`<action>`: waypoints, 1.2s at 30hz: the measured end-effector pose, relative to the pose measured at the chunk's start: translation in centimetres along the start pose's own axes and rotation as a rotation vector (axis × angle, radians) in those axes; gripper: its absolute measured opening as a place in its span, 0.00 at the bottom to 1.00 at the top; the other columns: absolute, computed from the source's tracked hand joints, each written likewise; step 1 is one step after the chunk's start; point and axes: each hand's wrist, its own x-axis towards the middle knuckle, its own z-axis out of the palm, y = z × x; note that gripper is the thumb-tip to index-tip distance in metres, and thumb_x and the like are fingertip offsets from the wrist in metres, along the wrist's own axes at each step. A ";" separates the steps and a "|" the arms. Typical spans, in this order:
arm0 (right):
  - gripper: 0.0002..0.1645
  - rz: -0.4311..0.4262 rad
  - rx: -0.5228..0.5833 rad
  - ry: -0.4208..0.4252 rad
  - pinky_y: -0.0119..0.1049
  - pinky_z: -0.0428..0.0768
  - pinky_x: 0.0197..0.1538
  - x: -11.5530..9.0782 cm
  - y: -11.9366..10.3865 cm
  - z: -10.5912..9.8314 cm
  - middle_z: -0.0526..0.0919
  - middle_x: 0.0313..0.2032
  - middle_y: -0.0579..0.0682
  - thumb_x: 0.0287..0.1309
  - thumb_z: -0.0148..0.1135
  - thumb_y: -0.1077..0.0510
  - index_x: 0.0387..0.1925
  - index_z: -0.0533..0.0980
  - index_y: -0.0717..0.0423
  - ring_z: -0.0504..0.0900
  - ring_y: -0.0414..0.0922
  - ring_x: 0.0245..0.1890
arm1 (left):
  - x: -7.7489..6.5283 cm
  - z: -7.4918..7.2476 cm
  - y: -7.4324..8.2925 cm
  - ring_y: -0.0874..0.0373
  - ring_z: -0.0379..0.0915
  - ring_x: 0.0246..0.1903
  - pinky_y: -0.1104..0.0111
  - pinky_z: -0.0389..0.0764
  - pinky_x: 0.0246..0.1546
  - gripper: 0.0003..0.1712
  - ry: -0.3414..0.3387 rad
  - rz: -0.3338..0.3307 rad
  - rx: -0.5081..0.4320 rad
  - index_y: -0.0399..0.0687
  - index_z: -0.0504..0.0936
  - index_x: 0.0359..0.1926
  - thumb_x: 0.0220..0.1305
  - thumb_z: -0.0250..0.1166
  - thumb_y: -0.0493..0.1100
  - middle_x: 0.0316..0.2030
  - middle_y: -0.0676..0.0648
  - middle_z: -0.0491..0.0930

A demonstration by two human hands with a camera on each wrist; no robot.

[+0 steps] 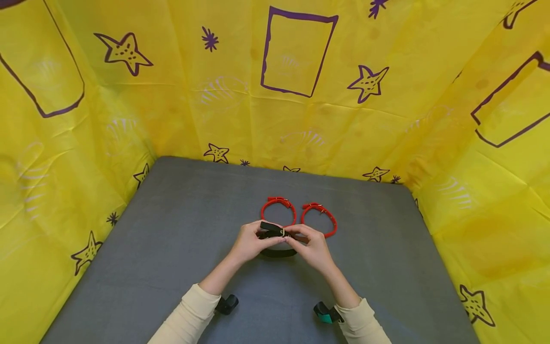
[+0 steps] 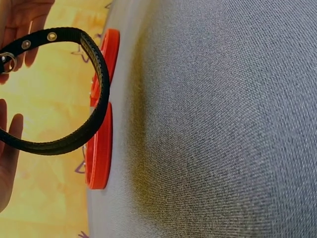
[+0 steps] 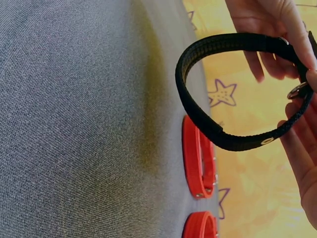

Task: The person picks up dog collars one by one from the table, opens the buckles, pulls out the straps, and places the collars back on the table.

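Note:
A black collar [image 1: 278,253] with a metal buckle and eyelets is held off the table by both hands, its loop hanging down. My left hand [image 1: 249,242] pinches the strap on the left of the buckle. From the right, my right hand [image 1: 315,247] pinches the strap close to the buckle, and the fingertips of both hands nearly meet there. The wrist views show the collar's round loop [image 2: 103,94] and an eyelet near the buckle [image 3: 297,90]. How the strap end runs through the buckle is partly hidden by fingers.
Two red collars [image 1: 279,199] [image 1: 315,206], buckled into rings, lie side by side on the grey table [image 1: 193,215] just beyond the hands. Yellow cloth walls [image 1: 180,110] with drawn stars enclose the table at the back and both sides.

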 end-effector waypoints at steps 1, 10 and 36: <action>0.13 0.000 0.001 0.000 0.48 0.83 0.45 0.0 0.0 0.0 0.84 0.40 0.59 0.54 0.68 0.72 0.43 0.81 0.67 0.84 0.54 0.43 | 0.0 0.0 0.0 0.61 0.83 0.36 0.68 0.82 0.35 0.15 0.005 0.001 -0.005 0.52 0.89 0.40 0.48 0.79 0.45 0.37 0.54 0.86; 0.13 -0.016 0.001 -0.009 0.43 0.83 0.45 0.0 0.4 0.1 0.85 0.41 0.57 0.55 0.68 0.71 0.43 0.82 0.66 0.84 0.50 0.42 | -0.1 -0.1 -0.1 0.55 0.84 0.37 0.66 0.83 0.36 0.16 0.019 0.005 -0.065 0.45 0.88 0.40 0.48 0.78 0.38 0.37 0.48 0.86; 0.13 -0.015 0.016 -0.015 0.49 0.84 0.42 -0.1 0.7 -0.6 0.85 0.40 0.57 0.55 0.67 0.70 0.44 0.82 0.66 0.84 0.46 0.40 | 0.0 -0.7 0.2 0.59 0.82 0.37 0.66 0.83 0.41 0.14 0.043 -0.071 -0.154 0.39 0.87 0.42 0.52 0.75 0.34 0.38 0.44 0.86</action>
